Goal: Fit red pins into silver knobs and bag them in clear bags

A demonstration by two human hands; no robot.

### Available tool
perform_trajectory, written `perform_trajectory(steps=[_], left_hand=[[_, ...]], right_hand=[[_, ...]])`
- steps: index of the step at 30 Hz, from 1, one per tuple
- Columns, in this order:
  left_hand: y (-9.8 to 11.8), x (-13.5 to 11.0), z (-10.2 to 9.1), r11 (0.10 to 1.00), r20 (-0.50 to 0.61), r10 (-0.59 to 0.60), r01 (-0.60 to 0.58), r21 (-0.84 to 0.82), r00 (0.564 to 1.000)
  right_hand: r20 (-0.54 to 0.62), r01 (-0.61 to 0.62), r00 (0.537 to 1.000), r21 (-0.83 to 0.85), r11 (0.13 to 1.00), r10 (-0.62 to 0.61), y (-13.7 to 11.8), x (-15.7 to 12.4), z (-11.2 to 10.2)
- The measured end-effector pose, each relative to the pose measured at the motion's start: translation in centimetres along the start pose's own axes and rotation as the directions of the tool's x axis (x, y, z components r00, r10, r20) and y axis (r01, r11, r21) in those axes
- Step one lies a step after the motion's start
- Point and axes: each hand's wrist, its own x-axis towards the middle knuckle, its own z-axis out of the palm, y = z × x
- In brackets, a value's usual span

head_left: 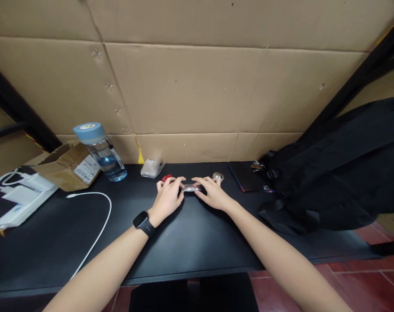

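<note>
My left hand (167, 197), with a black watch (144, 222) on its wrist, has its fingers curled onto the left end of a small, shiny dark oblong item (192, 188). At the item's right end are the bent fingers of my right hand (214, 194). The item lies low over the black table (197, 234); its exact kind does not show, and the fingers hide its ends. Just behind my left hand is a small red thing (166, 177), partly covered. A round silvery object (218, 177) sits right behind my right hand.
At the left stand a blue-lidded water bottle (108, 158), an open cardboard box (67, 169) and a white power strip (24, 203) with a white cable (110, 208). A clear plastic packet (150, 169) lies at the back. Rightward are a dark notebook (244, 177) and black backpack (340, 169).
</note>
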Motion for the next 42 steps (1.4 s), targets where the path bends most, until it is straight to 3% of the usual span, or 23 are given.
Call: perform_trajectory(steps=[5, 13, 23, 29, 32, 36, 40, 42], left_hand=[[-0.2, 0.0, -0.1, 0.999, -0.060, -0.031, 0.029, -0.034, 0.998], [-0.2, 0.1, 0.3, 0.983, -0.098, -0.134, 0.120, -0.138, 0.986], [0.0, 0.4, 0.7, 0.976, -0.039, -0.142, 0.134, -0.173, 0.989], [0.0, 0.4, 0.7, 0.988, -0.004, -0.110, 0.109, -0.108, 0.994], [0.1, 0.3, 0.3, 0.996, -0.045, -0.078, 0.076, -0.040, 0.996], [-0.1, 0.4, -0.5, 0.995, -0.128, -0.090, 0.094, 0.023, 0.988], [-1.2, 0.4, -2.2, 0.983, -0.226, -0.149, 0.169, 0.075, 0.963], [-2.3, 0.5, -3.4, 0.966, -0.330, -0.198, 0.241, 0.095, 0.923]], right_hand=[[-0.031, -0.005, 0.999, 0.104, 0.995, 0.009, -0.1, -0.1, -0.2], [-0.099, -0.060, 0.992, 0.128, 0.990, 0.073, 0.5, -0.2, 0.3], [-0.085, -0.100, 0.990, 0.178, 0.979, 0.117, 0.0, -0.2, 0.3], [-0.100, -0.140, 0.985, 0.009, 0.990, 0.140, -0.2, -0.3, 0.2], [-0.115, -0.043, 0.993, -0.077, 0.996, 0.034, -0.4, -0.5, -0.5], [0.018, 0.195, 0.981, -0.060, 0.979, -0.194, -0.6, -0.9, -0.9], [0.050, 0.229, 0.973, -0.108, 0.968, -0.225, -0.5, -0.9, -0.2], [0.039, 0.203, 0.979, -0.176, 0.963, -0.199, -0.4, -0.6, 0.3]])
